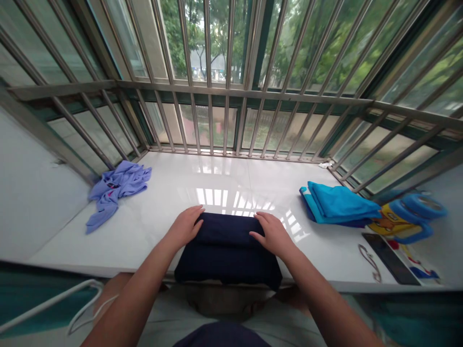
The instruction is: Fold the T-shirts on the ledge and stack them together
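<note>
A dark navy folded garment [226, 258] lies at the front edge of the white ledge, right in front of me. Its far part is doubled over into a band, and its near edge hangs slightly past the ledge. My left hand [186, 225] rests at the far left corner of the cloth, fingers stretched and thumb apart. At the opposite far corner, my right hand [273, 231] touches the cloth with its fingers extended and its thumb spread. The undersides of both hands are hidden.
A crumpled purple garment [121, 188] lies at left. At right are a folded bright blue garment [338, 202], a blue-and-yellow bottle [408, 217], a black phone [390, 258] and a thin curved strap [369, 262]. Metal bars [246, 94] line the window behind. A white hanger [83, 289] is at lower left.
</note>
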Demonstrator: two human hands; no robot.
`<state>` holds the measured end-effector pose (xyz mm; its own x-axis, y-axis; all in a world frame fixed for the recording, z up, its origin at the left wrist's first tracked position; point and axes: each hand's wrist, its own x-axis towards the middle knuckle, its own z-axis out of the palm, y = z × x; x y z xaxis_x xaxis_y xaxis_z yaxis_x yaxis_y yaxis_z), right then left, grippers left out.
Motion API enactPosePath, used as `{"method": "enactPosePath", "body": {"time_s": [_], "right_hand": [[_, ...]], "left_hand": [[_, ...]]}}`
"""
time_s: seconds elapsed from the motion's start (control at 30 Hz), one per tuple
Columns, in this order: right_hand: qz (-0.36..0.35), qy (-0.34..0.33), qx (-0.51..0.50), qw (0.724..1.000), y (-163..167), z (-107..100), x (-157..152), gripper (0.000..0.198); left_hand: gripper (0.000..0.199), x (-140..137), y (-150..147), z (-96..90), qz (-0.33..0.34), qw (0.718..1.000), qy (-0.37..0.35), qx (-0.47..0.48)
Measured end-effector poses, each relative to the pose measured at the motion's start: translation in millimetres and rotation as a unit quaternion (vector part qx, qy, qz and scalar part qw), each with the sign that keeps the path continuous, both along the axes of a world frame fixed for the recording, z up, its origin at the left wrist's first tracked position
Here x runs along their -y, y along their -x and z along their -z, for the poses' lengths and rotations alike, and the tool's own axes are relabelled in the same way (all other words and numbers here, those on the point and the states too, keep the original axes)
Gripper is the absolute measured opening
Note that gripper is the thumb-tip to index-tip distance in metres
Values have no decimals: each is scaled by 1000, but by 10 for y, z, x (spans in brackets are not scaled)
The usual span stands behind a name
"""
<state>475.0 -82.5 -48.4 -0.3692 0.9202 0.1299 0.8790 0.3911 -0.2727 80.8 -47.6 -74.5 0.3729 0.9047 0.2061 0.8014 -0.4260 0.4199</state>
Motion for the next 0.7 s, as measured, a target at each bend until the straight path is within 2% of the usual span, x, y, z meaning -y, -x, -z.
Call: {"method": "enactPosePath", "body": {"time_s": [0.07,0.1,0.17,0.27,0.37,0.47,0.53,0.6,0.7], "right_hand": [[1,65,48,997,47,-29,-167,76],[-3,97,67,993,58,-33,-241,78],[-13,140,86,986,64,-42,-363,67],[-12,145,89,985,59,-118,-483,39],[3,106,82,991,50,-272,-512,21],[23,44,72,996,15,-371,-393,24],[12,-8,75,997,-29,-319,-200,33],[-27,-51,86,995,-85,-154,80,39],[-79,-68,99,990,-182,197,560,49]], "left_hand": [[53,-221,-72,-104,18,995,88,-49],[55,-315,-99,-147,27,988,132,-68],[44,-461,-139,-222,41,977,191,-87],[21,-577,-176,-333,40,976,196,-82],[13,-569,-186,-443,19,986,153,-62],[27,-397,-146,-477,5,997,71,-41],[41,-172,-88,-412,22,999,3,-31],[49,128,-15,-269,47,998,-46,-24],[41,624,107,34,72,995,-65,-18]]}}
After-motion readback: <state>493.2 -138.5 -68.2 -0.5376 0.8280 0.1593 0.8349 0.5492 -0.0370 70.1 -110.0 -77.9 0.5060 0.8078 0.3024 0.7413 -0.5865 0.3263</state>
